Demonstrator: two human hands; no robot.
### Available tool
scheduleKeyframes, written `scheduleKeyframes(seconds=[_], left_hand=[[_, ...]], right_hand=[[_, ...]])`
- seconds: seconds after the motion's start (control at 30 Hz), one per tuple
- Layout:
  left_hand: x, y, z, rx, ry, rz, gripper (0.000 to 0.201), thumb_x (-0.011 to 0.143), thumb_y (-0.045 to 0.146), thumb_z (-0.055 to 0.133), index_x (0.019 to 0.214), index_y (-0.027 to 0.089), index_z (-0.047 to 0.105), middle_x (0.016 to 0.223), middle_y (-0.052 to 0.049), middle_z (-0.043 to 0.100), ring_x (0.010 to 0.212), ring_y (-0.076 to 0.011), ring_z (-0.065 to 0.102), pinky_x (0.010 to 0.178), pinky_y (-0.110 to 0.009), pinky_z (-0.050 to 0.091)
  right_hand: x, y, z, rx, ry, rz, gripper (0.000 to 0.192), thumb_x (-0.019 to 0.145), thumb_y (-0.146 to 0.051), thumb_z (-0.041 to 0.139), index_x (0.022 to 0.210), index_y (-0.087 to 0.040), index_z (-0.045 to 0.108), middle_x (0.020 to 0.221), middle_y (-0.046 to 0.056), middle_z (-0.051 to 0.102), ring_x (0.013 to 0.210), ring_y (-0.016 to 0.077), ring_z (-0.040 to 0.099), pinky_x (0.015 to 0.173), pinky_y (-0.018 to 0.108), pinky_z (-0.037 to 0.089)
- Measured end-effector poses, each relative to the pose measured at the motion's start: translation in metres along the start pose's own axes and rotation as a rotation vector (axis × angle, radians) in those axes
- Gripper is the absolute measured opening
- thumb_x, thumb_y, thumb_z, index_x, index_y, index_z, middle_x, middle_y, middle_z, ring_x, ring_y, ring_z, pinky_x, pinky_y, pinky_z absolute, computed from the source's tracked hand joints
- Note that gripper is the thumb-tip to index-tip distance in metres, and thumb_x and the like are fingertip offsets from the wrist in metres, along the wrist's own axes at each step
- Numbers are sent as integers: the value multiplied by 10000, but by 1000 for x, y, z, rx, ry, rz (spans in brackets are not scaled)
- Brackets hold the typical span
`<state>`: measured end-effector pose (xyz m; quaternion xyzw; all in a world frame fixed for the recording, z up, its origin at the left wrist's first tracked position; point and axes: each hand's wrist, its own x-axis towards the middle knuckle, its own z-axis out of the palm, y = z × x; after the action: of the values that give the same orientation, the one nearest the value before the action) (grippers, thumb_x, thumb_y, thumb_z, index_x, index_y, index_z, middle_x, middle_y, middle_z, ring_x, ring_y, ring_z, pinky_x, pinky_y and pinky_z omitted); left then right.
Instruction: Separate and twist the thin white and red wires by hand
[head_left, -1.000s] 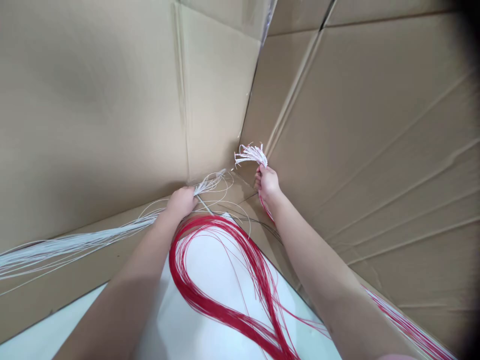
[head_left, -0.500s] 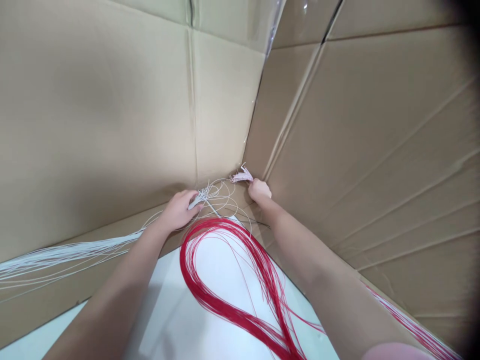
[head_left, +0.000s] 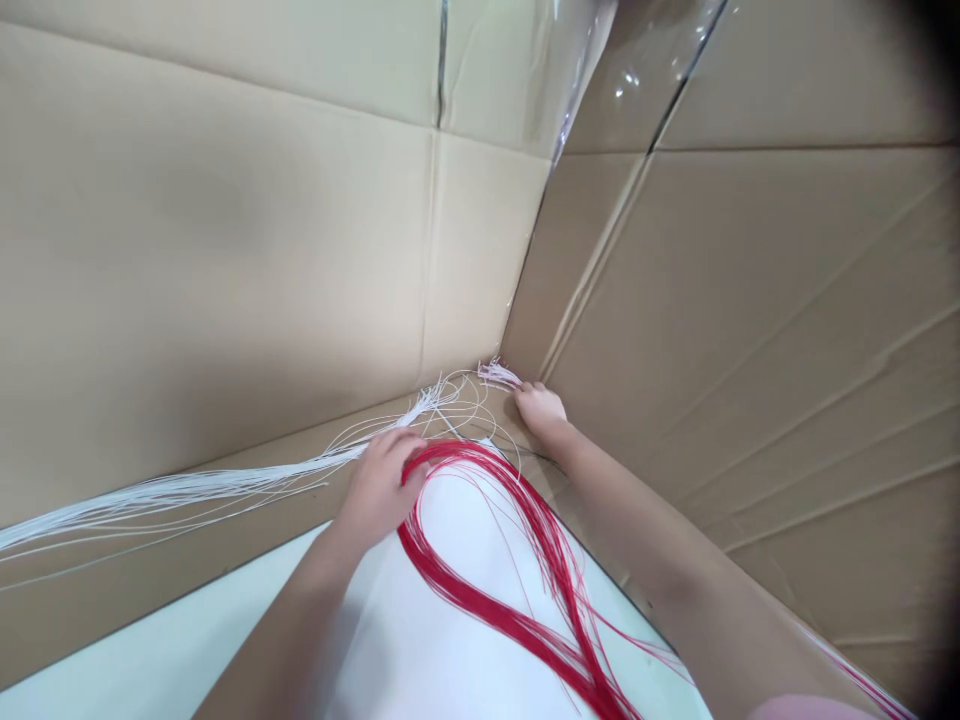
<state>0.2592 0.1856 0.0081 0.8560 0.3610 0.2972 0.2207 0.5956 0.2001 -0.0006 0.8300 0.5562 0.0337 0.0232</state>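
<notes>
With grip loosely wide, the left hand (head_left: 384, 482) is bracketing the far-left bend of the red loop (head_left: 480, 602), which is stretching near-right, while the farther right hand (head_left: 541, 410) is holding pale strand ends (head_left: 498, 375).

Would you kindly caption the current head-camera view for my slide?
Left hand at a loop of red strands, right hand at pale strand ends, beside cardboard walls.

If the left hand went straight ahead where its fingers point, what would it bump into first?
Probably the long looped bundle of thin red wires. The left hand has its fingertips right at the loop's curved end, maybe touching it, though depth is hard to tell.
</notes>
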Motion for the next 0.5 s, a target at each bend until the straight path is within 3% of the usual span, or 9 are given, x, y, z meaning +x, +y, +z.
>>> scheduleKeyframes(seconds=[0.17,0.3,0.4,0.5], left_hand=[[-49,24,3,5,37,53,252,961,257,483,1079,278,704,1275,-90,716,1238,-285,631,1056,-490,543],[-95,27,1,33,61,76,273,960,252,471,1086,297,708,1201,-97,748,1151,-297,678,993,-525,578],[-122,18,1,105,42,41,311,942,239,467,1106,319,719,1198,-99,753,1155,-301,692,991,-520,600],[-129,11,6,211,-37,-29,385,953,260,444,1229,300,709,1310,-118,721,1253,-303,666,1053,-506,592]], right_hand=[[12,-6,-9,-27,-59,41,304,1005,-338,659,1222,-125,669,1248,127,677,1126,243,676,989,459,574],[16,-23,-27,27,-71,66,304,1007,-346,655,1219,-129,666,1225,112,685,1107,241,682,973,470,578],[-2,-37,-39,132,-71,-22,262,1010,-361,647,1146,-142,691,1186,106,699,1083,226,683,970,442,571],[-40,-52,-42,277,-83,-212,229,1009,-358,632,1036,-148,719,1047,73,738,979,195,698,922,398,567]])
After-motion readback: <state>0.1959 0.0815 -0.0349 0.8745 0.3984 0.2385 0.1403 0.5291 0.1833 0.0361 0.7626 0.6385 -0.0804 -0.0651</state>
